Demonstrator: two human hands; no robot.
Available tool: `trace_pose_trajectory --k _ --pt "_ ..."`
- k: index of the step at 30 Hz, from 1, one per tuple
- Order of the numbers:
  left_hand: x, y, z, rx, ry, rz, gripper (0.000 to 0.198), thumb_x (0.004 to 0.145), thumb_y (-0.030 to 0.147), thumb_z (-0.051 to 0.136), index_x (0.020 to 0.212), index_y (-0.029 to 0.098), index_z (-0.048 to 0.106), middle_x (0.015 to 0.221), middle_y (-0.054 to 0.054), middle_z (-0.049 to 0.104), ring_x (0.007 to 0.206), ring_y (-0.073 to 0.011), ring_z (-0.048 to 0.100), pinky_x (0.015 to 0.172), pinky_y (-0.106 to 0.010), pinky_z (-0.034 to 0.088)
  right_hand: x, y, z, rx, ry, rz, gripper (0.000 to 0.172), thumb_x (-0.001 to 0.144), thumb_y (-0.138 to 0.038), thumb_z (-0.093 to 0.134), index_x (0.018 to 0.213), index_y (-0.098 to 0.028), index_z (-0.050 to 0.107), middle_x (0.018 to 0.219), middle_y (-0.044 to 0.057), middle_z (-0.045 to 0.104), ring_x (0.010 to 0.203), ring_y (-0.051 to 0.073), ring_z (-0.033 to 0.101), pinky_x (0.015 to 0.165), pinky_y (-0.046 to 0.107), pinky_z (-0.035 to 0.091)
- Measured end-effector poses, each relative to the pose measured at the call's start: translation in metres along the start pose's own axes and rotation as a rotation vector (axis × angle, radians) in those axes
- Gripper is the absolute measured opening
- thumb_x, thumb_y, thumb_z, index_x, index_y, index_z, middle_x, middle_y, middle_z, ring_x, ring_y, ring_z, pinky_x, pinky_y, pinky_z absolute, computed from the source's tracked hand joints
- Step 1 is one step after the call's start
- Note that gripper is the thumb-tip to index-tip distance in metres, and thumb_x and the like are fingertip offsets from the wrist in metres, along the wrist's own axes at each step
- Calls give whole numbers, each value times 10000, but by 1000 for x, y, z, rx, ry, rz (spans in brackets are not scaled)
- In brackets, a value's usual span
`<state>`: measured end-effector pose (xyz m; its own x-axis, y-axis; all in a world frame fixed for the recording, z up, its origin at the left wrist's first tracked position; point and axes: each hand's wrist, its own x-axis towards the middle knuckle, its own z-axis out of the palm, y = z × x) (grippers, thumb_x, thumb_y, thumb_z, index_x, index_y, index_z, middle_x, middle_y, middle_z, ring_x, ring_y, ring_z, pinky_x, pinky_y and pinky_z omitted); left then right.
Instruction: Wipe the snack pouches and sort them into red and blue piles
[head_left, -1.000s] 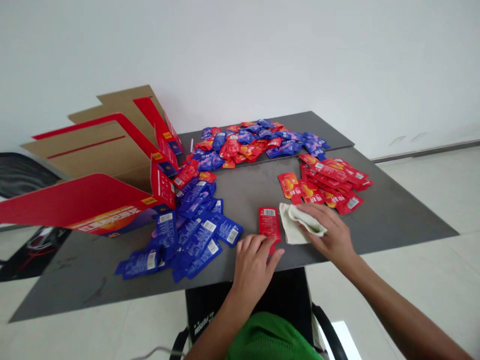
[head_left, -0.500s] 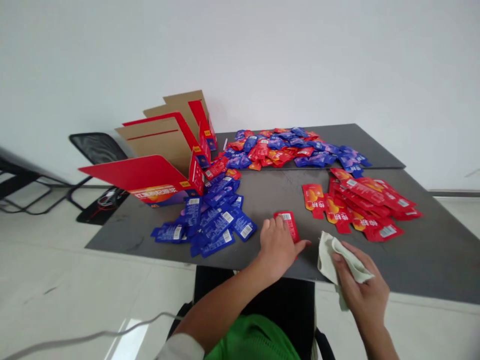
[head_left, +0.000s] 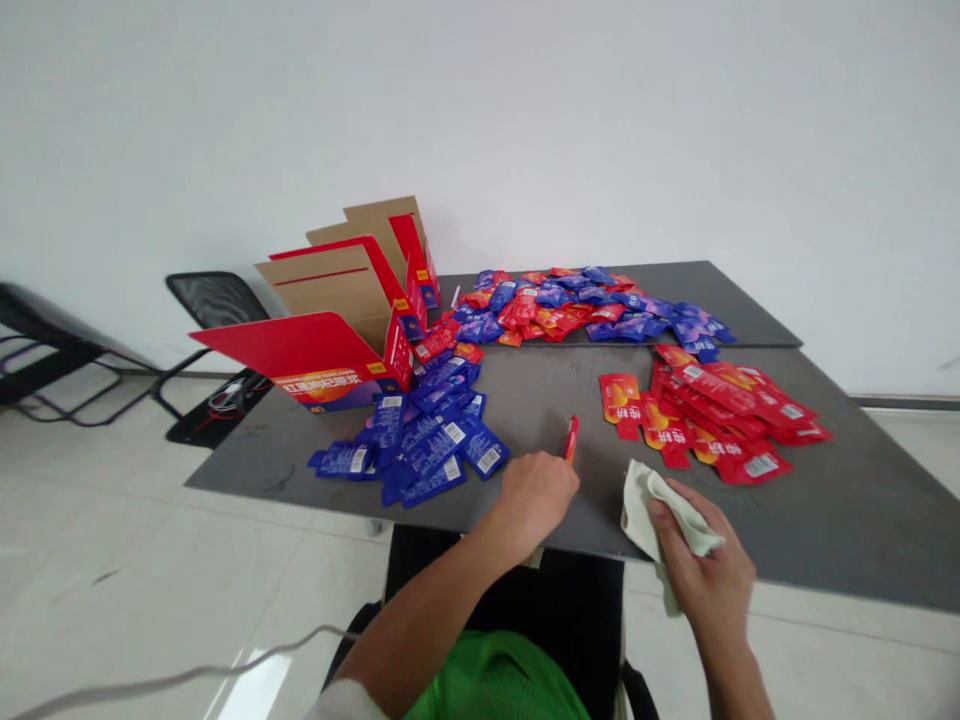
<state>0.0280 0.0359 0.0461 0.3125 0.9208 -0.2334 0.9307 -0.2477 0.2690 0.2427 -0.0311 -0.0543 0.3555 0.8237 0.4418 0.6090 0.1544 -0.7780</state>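
My left hand (head_left: pixel 538 497) is closed on a red pouch (head_left: pixel 572 440) over the near part of the table. Its narrow edge faces me, and its lower part is hidden by my fingers. My right hand (head_left: pixel 709 555), to the right, grips a folded whitish cloth (head_left: pixel 646 515) at the table's front edge. Beyond the cloth lies a pile of red pouches (head_left: pixel 724 410), with one pouch (head_left: pixel 619 403) at its left side. Left of my left hand is a spread of blue pouches (head_left: pixel 431 445), some with barcodes showing.
Open red cardboard boxes (head_left: pixel 330 375) stand in a row on the left, flaps raised. A mixed heap of red and blue pouches (head_left: pixel 555 300) lies at the back of the dark table (head_left: pixel 862 500). A mesh chair (head_left: pixel 217 300) is beyond the table's left edge, before a white wall.
My left hand has lifted the red pouch from lying flat on the table and turned it edge-on. My right hand still holds the cloth. The view has shifted slightly.
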Motion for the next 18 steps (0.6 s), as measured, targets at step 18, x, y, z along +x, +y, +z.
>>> trace_pose_trajectory --k 18 --pt "111 74 -48 -1213 24 189 344 1087 373 468 966 147 696 840 -66 778 593 -123 677 541 -214 398 1 1 -3 84 -93 -159 277 998 -411 697 1237 -277 736 1208 59 777 1082 214 759 960 324 601"
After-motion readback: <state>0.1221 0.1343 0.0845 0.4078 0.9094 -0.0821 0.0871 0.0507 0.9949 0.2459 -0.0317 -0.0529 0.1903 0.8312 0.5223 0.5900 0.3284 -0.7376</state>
